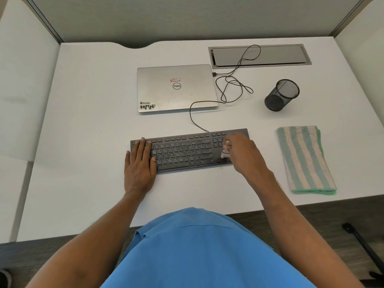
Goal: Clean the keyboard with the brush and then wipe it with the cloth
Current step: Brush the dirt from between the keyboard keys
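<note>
1. The surface is a white desk (83,121), boxed in by pale grey partition panels on the left, back and right. There's dark floor (311,215) along the near edge.
2. My left hand (139,165) lies flat on the left end of the keyboard (182,151), fingers straight and close together, holding nothing.
3. The keyboard sits front and centre. A closed silver laptop (176,88) with stickers on its lid lies behind it.
4. My right hand (244,154) is over the keyboard's right end, curled around the brush (225,153), with the bristles down on the keys.
5. Further right there's a metal hatch (259,56) at the back, a black mesh pen cup (280,95), and the striped green-and-cream cloth (305,159). The cloth is folded and lies well apart from the keyboard.
6. Count: two hands and one each of keyboard, laptop, brush, cup, hatch and cloth. There's also one looping black cable (193,117) from keyboard to laptop, as far as I can tell.
7. Hard to see: the brush is mostly buried in my grip and its bristles are blurred. The right-end keys are covered by my hand. I can't tell what's in the cup. My blue shirt (197,246) blocks the near edge, and some black object (361,244) is cut off bottom right.
</note>
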